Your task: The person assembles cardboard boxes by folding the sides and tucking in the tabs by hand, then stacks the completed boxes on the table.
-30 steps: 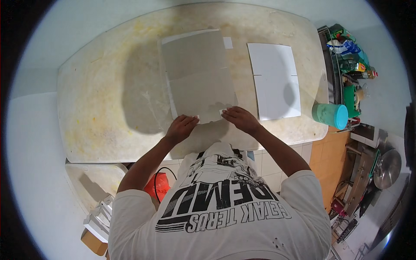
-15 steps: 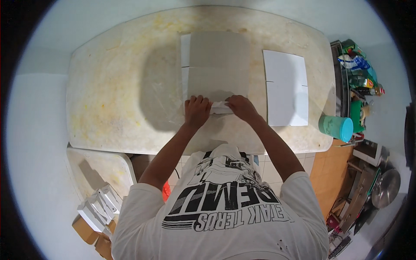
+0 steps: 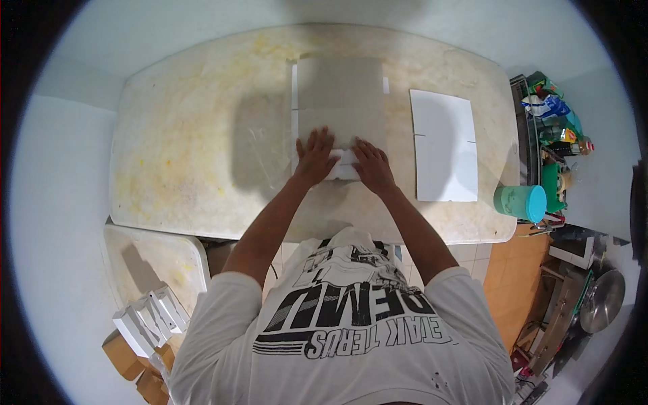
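A grey cardboard sheet (image 3: 341,91) lies before me on the table, with narrow white edges of card showing along its left side and at its upper right. At its near end a white folded strip (image 3: 345,170) is turned up between my hands. My left hand (image 3: 314,158) rests on the left part of this fold, fingers stretched out over the grey face. On the right part, my right hand (image 3: 373,165) presses down with its fingers also extended. My palms hide the outer ends of the strip.
Right of the grey sheet lies a white card sheet (image 3: 444,152) with short slits at its sides. A green container with a turquoise lid (image 3: 536,204) lies at the table's right edge. White folded boxes (image 3: 152,320) stand on a smaller table (image 3: 128,246) at lower left, near brown cardboard (image 3: 121,354).
My fingers have gone from gripping the near fold to lying stretched out over it and the grey sheet. The view has shifted slightly.
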Demonstrator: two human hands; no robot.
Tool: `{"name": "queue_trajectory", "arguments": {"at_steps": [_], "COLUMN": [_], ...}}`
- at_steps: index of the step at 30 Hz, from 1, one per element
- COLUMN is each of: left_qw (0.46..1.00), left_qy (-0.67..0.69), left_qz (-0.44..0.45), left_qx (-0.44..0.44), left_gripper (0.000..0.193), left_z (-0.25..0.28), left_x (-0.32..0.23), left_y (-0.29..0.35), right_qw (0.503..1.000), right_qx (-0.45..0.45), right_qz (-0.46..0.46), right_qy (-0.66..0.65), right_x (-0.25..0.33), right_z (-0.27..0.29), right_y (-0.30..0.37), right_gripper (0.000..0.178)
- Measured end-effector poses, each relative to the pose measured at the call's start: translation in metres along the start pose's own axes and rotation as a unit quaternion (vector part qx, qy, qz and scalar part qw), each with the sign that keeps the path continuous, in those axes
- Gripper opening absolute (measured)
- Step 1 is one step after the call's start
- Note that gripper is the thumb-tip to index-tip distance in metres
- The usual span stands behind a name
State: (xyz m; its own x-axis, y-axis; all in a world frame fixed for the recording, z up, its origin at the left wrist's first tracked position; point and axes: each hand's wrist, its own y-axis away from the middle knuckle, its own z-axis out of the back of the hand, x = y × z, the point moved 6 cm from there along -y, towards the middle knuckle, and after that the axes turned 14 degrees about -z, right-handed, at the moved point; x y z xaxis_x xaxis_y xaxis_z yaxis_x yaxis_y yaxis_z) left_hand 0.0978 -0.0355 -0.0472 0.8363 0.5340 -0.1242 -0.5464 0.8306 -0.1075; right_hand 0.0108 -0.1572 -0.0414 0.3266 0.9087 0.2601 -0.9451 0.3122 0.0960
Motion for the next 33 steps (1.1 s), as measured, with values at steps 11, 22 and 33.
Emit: {"name": "queue_trajectory", "arguments": {"at_steps": [11, 22, 33], "left_qw": [0.922, 0.857, 0.920], "left_qy": [0.283, 0.391, 0.130], "left_qz": [0.082, 0.332, 0.353], "left_qx": [-0.250, -0.047, 0.106], "left_gripper": [0.033, 0.036, 0.071], "left_z": [0.029, -0.008, 0.033], "left_x": [0.005, 0.090, 0.039], "left_y": [0.087, 0.046, 0.014], "right_qw": [0.990, 0.994, 0.984], "right_qx": [-0.106, -0.031, -0.093], "right_qz": [-0.056, 0.098, -0.086], "right_qy": [0.071, -0.031, -0.126], "right_x": [0.042, 0.106, 0.020], "right_z": [0.024, -0.021, -0.011], "right_y": [0.061, 0.035, 0.016], "right_gripper": [0.050, 0.048, 0.056]}}
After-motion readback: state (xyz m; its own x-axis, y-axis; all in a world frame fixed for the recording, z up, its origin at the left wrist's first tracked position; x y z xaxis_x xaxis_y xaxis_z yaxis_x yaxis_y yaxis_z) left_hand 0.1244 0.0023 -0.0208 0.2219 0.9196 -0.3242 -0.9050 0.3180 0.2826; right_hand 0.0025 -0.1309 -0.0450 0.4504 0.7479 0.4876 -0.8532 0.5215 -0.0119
